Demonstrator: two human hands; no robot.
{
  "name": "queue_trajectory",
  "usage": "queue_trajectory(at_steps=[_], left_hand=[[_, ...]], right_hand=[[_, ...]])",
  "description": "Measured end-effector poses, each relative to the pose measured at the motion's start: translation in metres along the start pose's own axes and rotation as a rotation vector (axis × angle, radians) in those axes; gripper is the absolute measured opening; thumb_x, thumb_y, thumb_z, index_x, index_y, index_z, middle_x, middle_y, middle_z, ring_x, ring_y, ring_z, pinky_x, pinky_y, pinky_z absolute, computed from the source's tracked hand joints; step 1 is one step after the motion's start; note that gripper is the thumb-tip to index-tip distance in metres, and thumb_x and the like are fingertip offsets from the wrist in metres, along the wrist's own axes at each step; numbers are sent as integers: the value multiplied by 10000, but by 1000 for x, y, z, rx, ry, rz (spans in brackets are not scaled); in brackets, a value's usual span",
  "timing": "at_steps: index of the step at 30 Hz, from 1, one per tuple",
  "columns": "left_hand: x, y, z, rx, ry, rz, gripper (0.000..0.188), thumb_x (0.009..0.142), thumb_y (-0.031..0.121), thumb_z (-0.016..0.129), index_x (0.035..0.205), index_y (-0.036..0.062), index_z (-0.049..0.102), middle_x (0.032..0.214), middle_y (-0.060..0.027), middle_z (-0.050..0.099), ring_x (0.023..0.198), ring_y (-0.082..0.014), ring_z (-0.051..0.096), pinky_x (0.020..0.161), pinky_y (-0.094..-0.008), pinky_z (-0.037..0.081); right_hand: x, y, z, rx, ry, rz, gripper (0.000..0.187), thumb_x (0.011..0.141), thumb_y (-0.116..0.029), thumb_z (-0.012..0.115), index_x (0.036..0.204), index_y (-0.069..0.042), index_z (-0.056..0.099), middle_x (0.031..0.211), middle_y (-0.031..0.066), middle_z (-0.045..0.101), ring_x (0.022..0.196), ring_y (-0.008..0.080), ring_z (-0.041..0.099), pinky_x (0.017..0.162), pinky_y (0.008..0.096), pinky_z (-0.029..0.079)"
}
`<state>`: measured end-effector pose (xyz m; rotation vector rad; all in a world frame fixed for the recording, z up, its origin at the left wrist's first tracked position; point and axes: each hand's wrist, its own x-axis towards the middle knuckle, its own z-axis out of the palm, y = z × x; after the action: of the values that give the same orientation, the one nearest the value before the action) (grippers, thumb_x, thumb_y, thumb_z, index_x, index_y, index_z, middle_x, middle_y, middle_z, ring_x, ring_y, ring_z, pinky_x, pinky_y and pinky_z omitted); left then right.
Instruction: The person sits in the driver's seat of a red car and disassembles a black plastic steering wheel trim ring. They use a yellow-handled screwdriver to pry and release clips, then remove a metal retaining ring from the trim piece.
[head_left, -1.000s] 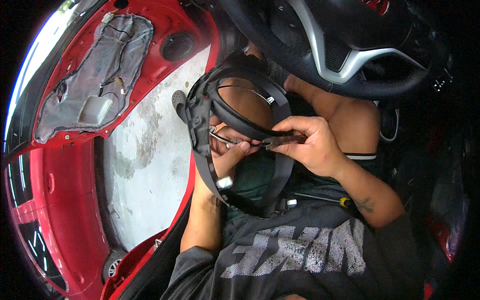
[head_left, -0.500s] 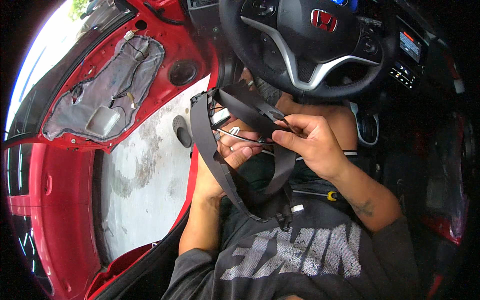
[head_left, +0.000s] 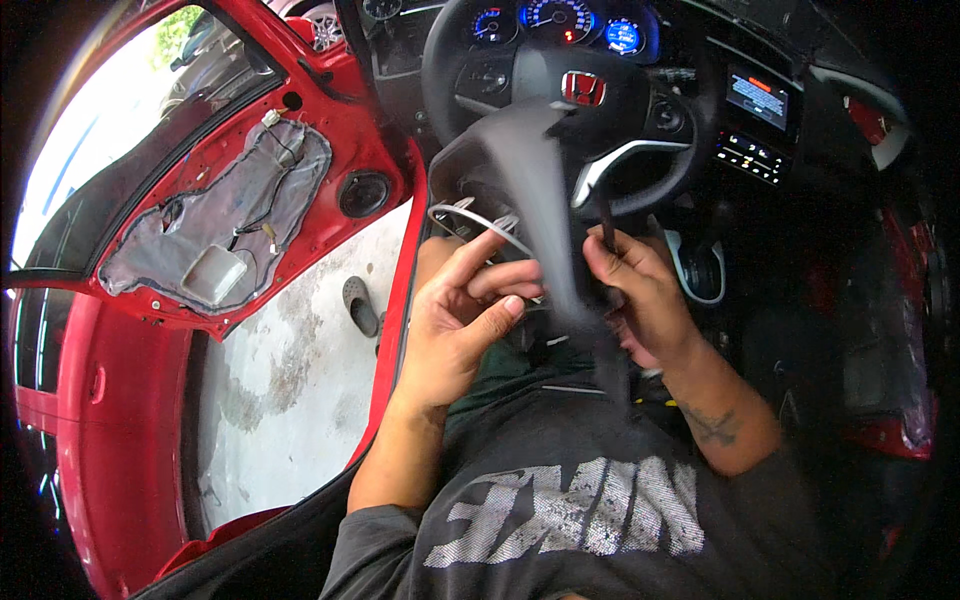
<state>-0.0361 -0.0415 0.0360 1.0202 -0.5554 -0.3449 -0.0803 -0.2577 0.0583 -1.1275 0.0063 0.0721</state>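
A curved black plastic trim panel (head_left: 545,220), smeared by motion, is tilted up in front of the steering wheel. My right hand (head_left: 640,295) is closed on its right side, thumb against a thin dark edge. To the left, my left hand (head_left: 465,320) has its thumb and fingers apart, fingertips close to the panel's left side; whether they touch it I cannot tell. A thin pale cable (head_left: 480,220) with small light clips arches just above my left index finger. Blur hides the panel's lower end over my lap.
Ahead are the steering wheel (head_left: 640,165), the lit gauges (head_left: 558,15) and a centre screen (head_left: 757,100). On the left the red door (head_left: 350,120) stands open, its inner lining (head_left: 215,215) and wiring exposed. A grey clog (head_left: 360,305) lies on the concrete floor (head_left: 290,380).
The trim panel has swung up and tilted toward the steering wheel. My left fingers have come away from behind it and spread. The view has lifted, bringing the gauges in.
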Motion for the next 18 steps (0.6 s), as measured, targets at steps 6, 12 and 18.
queue_trajectory(at_steps=[6,12,18], left_hand=[[8,19,32,86,144,57,516,977,4,620,1469,-61,480,1134,-174,727,898,-151,687,832,-277,549],[-16,35,17,49,344,251,287,975,26,616,1251,-49,593,975,-148,699,745,-166,639,780,-351,562],[-31,56,15,170,399,263,226,996,69,580,1186,-50,604,828,-103,622,749,-185,592,708,-314,480]], right_hand=[[-20,-16,-39,314,-79,-7,403,1071,-417,545,1138,-30,634,992,170,728,511,83,533,450,212,385],[-31,-7,-66,468,-143,19,388,1103,-426,453,1161,-74,604,1007,150,724,574,94,592,475,201,413],[-26,2,-77,511,-256,-1,398,1101,-439,450,1167,-75,597,1035,172,714,609,122,631,505,232,467]])
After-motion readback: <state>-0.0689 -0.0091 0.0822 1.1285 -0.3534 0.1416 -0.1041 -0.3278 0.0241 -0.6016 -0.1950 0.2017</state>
